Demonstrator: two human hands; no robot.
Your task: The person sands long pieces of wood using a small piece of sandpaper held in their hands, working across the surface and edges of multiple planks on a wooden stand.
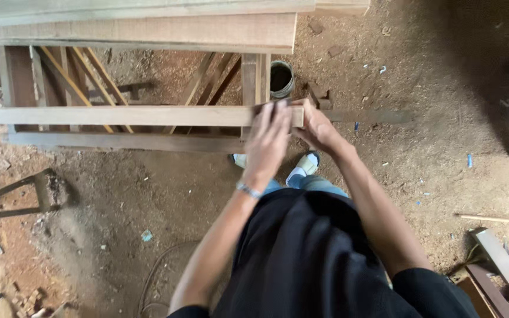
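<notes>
A long pale wooden plank [119, 115] runs level from the left edge to the middle of the head view. My left hand [268, 141] lies flat over its right end, fingers spread on the top face, a bracelet on the wrist. My right hand [316, 126] grips the plank's end from the right side, fingers wrapped around the end face. Both arms reach forward from my black shirt. My feet in light shoes stand just below the plank's end.
A wooden frame of posts and slanted slats [89, 82] stands under wide planks [148, 29] at the top. A round can [281, 78] sits on the dirt floor behind. Metal stand [7, 197] at left; wood offcuts [496, 259] at lower right.
</notes>
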